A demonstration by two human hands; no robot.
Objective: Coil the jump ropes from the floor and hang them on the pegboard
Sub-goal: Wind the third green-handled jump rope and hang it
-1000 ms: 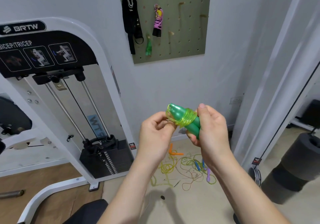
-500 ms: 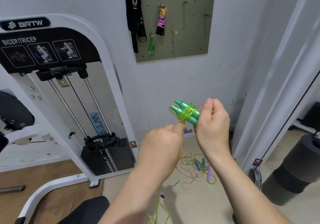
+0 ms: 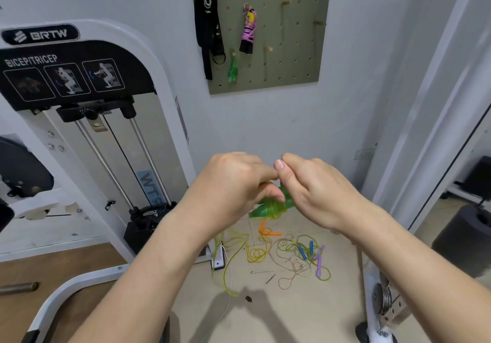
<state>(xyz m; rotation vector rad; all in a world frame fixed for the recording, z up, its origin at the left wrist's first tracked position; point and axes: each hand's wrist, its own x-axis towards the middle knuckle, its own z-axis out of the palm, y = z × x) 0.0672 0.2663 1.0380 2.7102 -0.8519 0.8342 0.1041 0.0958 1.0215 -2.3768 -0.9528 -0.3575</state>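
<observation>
Honestly, with my right hand (image 3: 316, 191) gripping the green handles (image 3: 258, 211) and my left hand (image 3: 233, 183) pinching the cord (image 3: 276, 208), I feared slack would loosen the wraps.

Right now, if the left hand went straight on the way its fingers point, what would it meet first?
Probably the right hand: the left hand points its fingers at that hand's thumb, seemingly touching it, with the green jump rope held just below.
</observation>
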